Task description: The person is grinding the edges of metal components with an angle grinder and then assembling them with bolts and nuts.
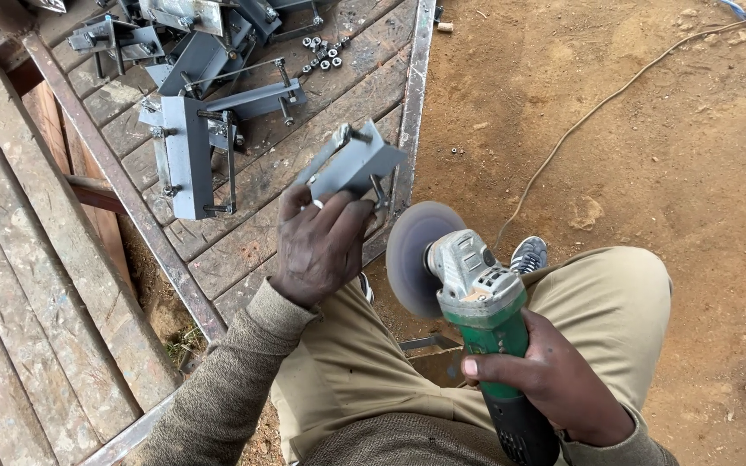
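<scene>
My left hand (317, 246) grips a grey steel bracket (356, 160) with bolts through it, holding it down at the edge of a wooden plank platform (243, 250). My right hand (554, 384) is wrapped around the green body of an angle grinder (485, 311). Its grey disc (412, 257) stands just right of my left hand, a little below the bracket and apart from it. A ring shows on one finger of my left hand.
Several more grey brackets (187, 151) and loose nuts (321, 53) lie on the planks further back. A steel frame rail (414, 86) edges the platform. To the right is bare dirt ground with a cable (597, 108) running across it. My knee (615, 293) is beside the grinder.
</scene>
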